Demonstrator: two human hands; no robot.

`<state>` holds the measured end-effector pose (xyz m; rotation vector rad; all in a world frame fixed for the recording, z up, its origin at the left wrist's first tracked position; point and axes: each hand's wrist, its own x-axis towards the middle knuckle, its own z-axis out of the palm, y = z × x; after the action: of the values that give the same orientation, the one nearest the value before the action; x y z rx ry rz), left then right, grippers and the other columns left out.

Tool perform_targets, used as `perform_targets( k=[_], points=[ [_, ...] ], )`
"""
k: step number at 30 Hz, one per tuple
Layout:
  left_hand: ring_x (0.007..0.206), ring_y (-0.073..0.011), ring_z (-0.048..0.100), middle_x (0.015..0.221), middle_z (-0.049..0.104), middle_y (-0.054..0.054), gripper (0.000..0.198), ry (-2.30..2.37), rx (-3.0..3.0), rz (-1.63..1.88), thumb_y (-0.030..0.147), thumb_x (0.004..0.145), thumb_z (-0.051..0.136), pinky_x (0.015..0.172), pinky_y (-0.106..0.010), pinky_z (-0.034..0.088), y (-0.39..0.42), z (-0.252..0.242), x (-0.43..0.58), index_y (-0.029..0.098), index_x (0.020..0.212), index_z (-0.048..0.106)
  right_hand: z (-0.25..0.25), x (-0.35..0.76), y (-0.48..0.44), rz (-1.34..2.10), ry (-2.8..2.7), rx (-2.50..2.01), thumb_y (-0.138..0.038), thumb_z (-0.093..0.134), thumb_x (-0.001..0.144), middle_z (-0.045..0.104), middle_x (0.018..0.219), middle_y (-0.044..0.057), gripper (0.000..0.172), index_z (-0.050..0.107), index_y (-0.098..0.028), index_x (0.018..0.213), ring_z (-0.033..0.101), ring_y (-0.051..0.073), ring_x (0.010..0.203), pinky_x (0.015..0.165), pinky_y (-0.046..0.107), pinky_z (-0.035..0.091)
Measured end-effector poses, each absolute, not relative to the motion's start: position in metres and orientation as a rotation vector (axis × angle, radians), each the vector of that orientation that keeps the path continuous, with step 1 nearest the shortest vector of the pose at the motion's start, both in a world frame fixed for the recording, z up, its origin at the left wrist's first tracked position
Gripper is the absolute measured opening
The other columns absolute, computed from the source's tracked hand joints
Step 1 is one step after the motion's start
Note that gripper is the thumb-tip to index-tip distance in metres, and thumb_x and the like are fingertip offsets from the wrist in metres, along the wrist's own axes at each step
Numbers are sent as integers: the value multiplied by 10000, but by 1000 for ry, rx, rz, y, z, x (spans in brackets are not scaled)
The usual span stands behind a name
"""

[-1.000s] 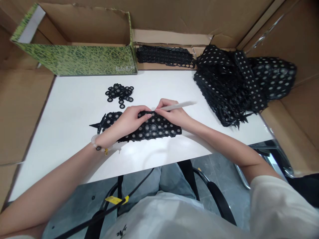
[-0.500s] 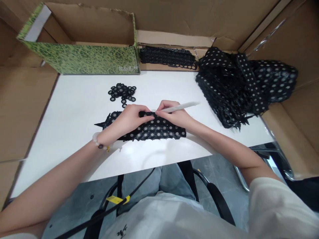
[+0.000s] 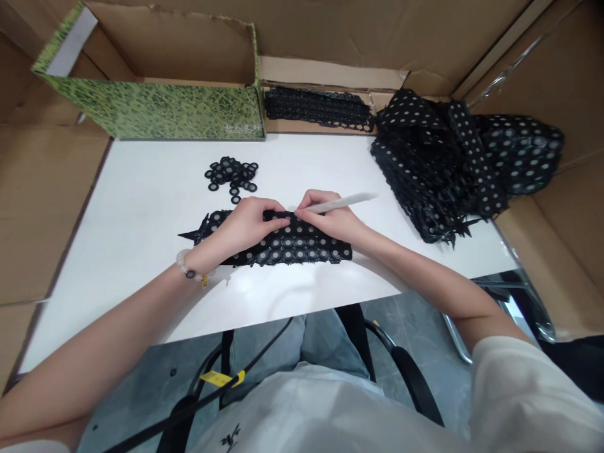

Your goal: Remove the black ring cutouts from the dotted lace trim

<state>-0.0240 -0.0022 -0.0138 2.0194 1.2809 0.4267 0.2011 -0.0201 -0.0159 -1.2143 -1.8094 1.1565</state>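
Observation:
A black sheet with rows of grey-centred round pieces (image 3: 300, 254) lies flat on the white table. My left hand (image 3: 250, 226) rests over its left part, thumb and fingers gripping the sheet near its far edge. Close beside it, my right hand (image 3: 328, 215) is closed round a slim white pen-like tool (image 3: 346, 201), whose tip end is at the sheet's far edge between both hands. The very tip is hidden by the fingers. Beyond the left hand sits a small pile of loose black rings (image 3: 230, 173) with grey centres.
A green patterned box (image 3: 179, 113), open-topped, stands at the back left. Next to it, black perforated strips (image 3: 318, 108) lie on cardboard. A heap of black dotted sheets (image 3: 438, 163) covers the table's right end. Cardboard walls (image 3: 377, 38) enclose the table (image 3: 127, 207).
Almost nothing differs. My left thumb has shifted very slightly leftward on the sheet; the right hand and white tool stay in place.

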Motion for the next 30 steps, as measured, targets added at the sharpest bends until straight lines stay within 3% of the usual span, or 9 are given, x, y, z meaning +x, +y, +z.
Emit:
perform_targets(
  k=[4, 14, 20, 26, 30],
  points=[
    [901, -273, 707, 994, 824, -80, 332, 1258, 2001, 497, 491, 854, 673, 817, -358, 484, -5, -16, -22, 185, 927, 781, -16, 198, -21, 1129, -1833, -1220, -504, 681, 885, 666, 770, 12, 318, 603, -218, 771, 554, 178, 742, 718, 325, 404],
    [851, -257, 699, 982, 827, -60, 388, 1234, 2040, 438, 540, 867, 670, 781, -341, 476, -4, -9, -26, 192, 985, 797, -21, 202, -14, 1183, -1876, -1136, -557, 676, 899, 666, 826, 16, 359, 604, -214, 821, 556, 183, 793, 745, 326, 405],
    [854, -260, 711, 928, 818, -58, 374, 1257, 2071, 386, 556, 880, 655, 779, -345, 463, -2, -9, -28, 205, 909, 783, -8, 226, -1, 1230, -1964, -1163, -474, 709, 873, 635, 749, 0, 309, 611, -200, 770, 532, 166, 745, 729, 320, 407],
    [866, -256, 706, 946, 824, -48, 343, 1267, 1986, 485, 522, 896, 650, 773, -339, 475, -19, -11, -13, 210, 926, 789, 4, 223, -7, 1193, -1757, -1193, -452, 724, 859, 733, 855, 47, 270, 642, -204, 790, 654, 209, 858, 806, 343, 487],
    [940, -277, 717, 1015, 832, -53, 335, 1268, 1990, 524, 515, 902, 651, 807, -350, 488, -20, -16, -13, 218, 947, 798, -5, 211, -13, 1190, -1824, -1161, -495, 722, 856, 702, 799, 30, 307, 650, -205, 782, 620, 196, 806, 785, 341, 467]
  ],
)
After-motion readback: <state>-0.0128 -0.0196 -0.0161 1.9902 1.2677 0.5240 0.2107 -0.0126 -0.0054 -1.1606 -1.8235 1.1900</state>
